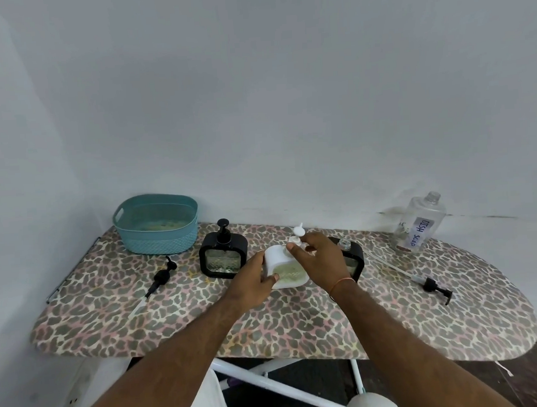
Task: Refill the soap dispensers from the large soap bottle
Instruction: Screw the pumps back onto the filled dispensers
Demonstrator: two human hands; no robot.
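An ironing board (173,319) with a leopard-print cover is serving as the tabletop, standing on a white metal frame against a plain pale wall. A teal basket (157,224) is sitting at the far left corner. A black dispenser (224,258) with its pump fitted is standing just right of the basket, and a second black dispenser (354,261), with its neck uncovered, is standing partly hidden behind the right hand. A loose black pump (161,277) is lying at the left of the board, and another loose pump (436,287) is lying at the right. A large clear bottle (419,225) labelled "DISH SOAP" is standing uncapped at the far right edge, well apart from the dispensers.

Both forearms are reaching forward from the near edge. The left hand (256,286) is gripping the side of the white dispenser (283,265) at the centre, thumb curled across its front. The right hand (319,257), with an orange thread at its wrist, is pinching the white pump (297,236) at the dispenser's neck, fingers curled round it.
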